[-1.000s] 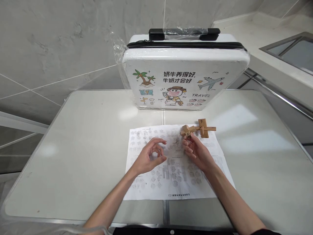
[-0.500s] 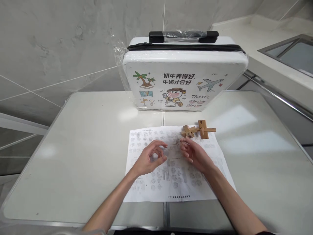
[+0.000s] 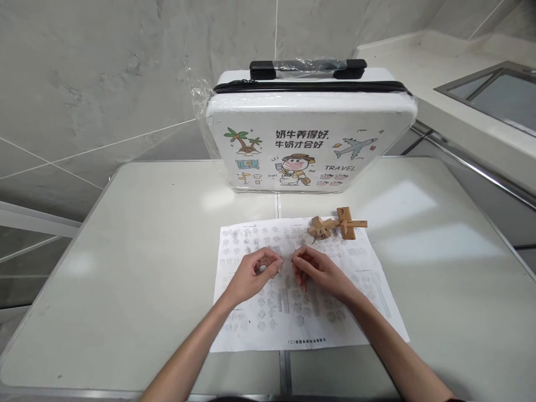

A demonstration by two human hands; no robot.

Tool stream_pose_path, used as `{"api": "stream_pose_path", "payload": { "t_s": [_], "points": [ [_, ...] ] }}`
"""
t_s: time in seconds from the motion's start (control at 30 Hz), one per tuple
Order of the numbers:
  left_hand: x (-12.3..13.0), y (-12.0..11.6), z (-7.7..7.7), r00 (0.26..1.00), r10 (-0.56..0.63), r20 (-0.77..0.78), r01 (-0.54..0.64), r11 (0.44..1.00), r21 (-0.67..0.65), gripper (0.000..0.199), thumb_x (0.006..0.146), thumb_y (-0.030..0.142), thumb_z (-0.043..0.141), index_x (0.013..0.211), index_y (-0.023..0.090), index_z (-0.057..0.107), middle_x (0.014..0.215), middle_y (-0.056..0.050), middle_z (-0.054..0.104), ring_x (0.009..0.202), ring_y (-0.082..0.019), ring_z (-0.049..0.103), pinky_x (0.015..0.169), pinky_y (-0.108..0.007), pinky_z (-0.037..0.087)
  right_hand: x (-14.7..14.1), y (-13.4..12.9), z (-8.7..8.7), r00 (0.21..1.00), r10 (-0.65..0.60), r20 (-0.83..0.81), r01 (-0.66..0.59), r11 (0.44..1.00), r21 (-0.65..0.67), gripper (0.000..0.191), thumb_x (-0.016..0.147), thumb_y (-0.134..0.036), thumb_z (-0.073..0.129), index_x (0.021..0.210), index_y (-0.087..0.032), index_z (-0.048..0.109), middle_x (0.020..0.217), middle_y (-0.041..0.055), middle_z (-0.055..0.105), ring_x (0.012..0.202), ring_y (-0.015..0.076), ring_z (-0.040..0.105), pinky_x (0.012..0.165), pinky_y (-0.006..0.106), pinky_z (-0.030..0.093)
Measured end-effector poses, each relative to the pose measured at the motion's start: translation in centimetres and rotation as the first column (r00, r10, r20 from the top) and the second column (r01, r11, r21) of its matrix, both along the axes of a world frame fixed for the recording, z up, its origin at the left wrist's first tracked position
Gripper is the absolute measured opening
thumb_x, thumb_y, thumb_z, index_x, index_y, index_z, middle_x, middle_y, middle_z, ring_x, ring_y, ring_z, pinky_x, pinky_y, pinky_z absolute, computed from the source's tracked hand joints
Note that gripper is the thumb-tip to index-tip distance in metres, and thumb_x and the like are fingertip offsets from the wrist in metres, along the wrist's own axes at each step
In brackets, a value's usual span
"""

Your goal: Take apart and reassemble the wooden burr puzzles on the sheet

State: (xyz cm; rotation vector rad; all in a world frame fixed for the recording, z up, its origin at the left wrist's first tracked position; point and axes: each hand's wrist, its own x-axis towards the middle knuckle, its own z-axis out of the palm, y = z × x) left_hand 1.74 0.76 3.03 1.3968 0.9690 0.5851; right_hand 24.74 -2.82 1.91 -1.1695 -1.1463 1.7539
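My left hand (image 3: 253, 273) hovers over the left-middle of a printed paper sheet (image 3: 335, 334). Its fingers curl inward, thumb tip near the fingertips, and nothing shows in it. Facing it across a small gap, my right hand (image 3: 320, 272) is also curled, the thumb against the index finger, with no object visible. Beyond the right hand, at the sheet's upper right, lie wooden pieces: one cross-shaped cluster (image 3: 321, 228) and, touching or very close to it, a second interlocked cluster (image 3: 345, 223) with a dark mark on its top block.
A white suitcase (image 3: 259, 117) in clear plastic wrap stands upright at the back of the pale folding table (image 3: 138, 268). Its black handle (image 3: 307, 69) is on top. A metal seam crosses the table. A counter (image 3: 402, 61) with a sink lies beyond at right.
My right hand has drawn back from the wooden pieces, toward me and left. The fingers of both hands have curled in more. The view has shifted slightly.
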Motion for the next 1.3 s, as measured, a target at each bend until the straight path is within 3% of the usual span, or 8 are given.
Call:
{"api": "stream_pose_path", "payload": {
  "t_s": [1.3],
  "points": [
    [0.0,0.16,0.03,1.0,-0.002,0.007,0.002,1.0,0.0,0.031,0.103,0.05,0.067,0.096,0.02,0.069,0.08,-0.001,0.066,0.071,-0.014,0.058,0.065,-0.026,0.046,0.0,0.01,-0.03,0.999,0.029,0.038,-0.029,0.999,0.019,0.039,0.104,-0.062,0.063,0.099,-0.023,0.064,0.082,0.0004,0.066,0.065,0.0177,0.066,0.058,0.033,0.057]
  ]
}}
